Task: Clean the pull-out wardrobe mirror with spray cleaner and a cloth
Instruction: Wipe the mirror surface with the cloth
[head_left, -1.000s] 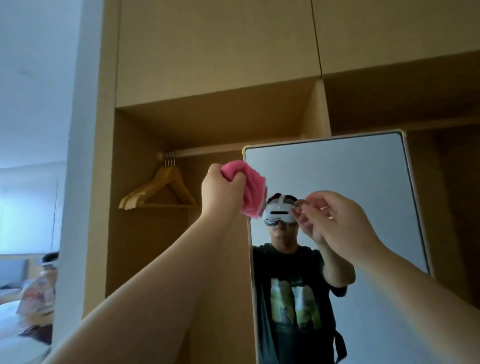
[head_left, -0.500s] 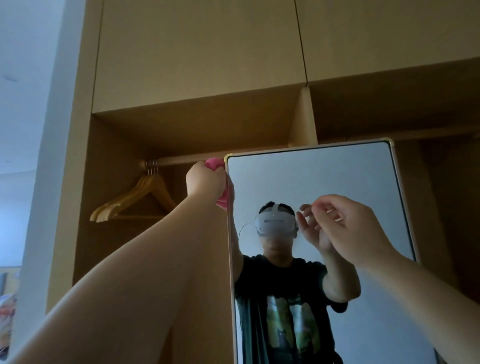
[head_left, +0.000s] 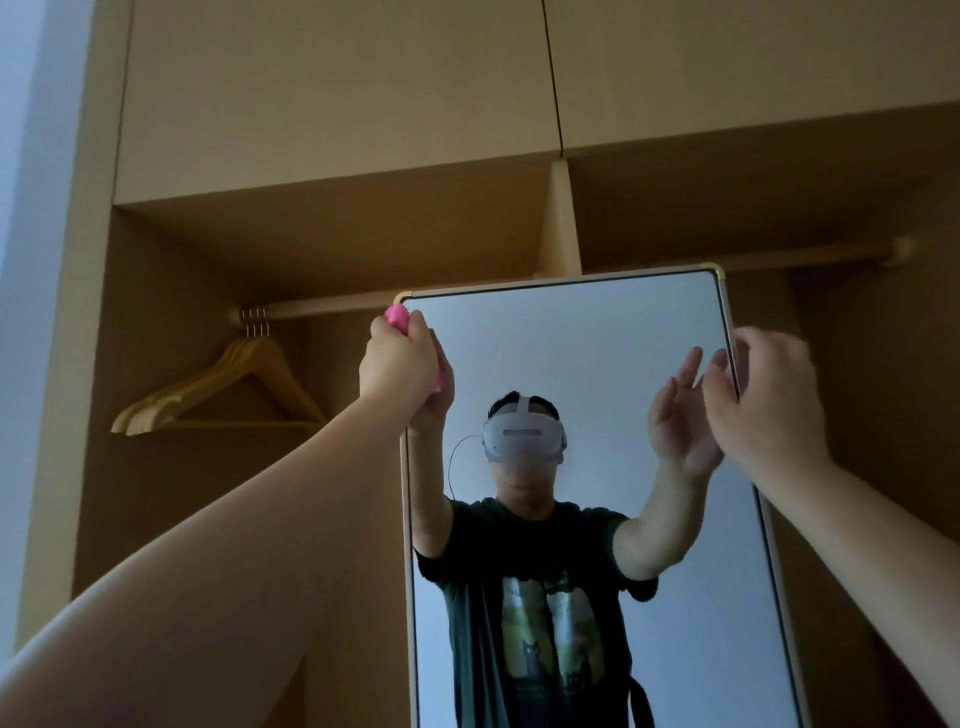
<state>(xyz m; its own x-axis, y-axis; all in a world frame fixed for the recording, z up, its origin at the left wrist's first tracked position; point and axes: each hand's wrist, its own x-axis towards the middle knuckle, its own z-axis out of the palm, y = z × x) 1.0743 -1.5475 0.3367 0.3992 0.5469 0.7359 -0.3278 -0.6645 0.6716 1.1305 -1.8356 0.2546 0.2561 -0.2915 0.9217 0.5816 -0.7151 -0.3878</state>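
The tall pull-out mirror (head_left: 571, 353) with a thin gold frame stands in front of the open wardrobe. My left hand (head_left: 400, 364) is shut on a pink cloth (head_left: 397, 316) and presses it against the mirror's top left corner. Only a small part of the cloth shows above my fist. My right hand (head_left: 769, 395) is open with fingers spread at the mirror's right edge near the top. It is blurred, and I cannot tell whether it touches the frame. No spray bottle is in view.
Wooden hangers (head_left: 228, 389) hang from the rail (head_left: 322, 307) left of the mirror. A vertical wardrobe divider (head_left: 561, 223) stands behind the mirror's top. Closed upper cabinet doors (head_left: 337, 78) run above. A white wall (head_left: 21, 260) borders the far left.
My left hand stayed at the mirror's top left corner with the cloth. My right hand moved from the middle of the glass to the right edge and opened its fingers. The camera tilted up.
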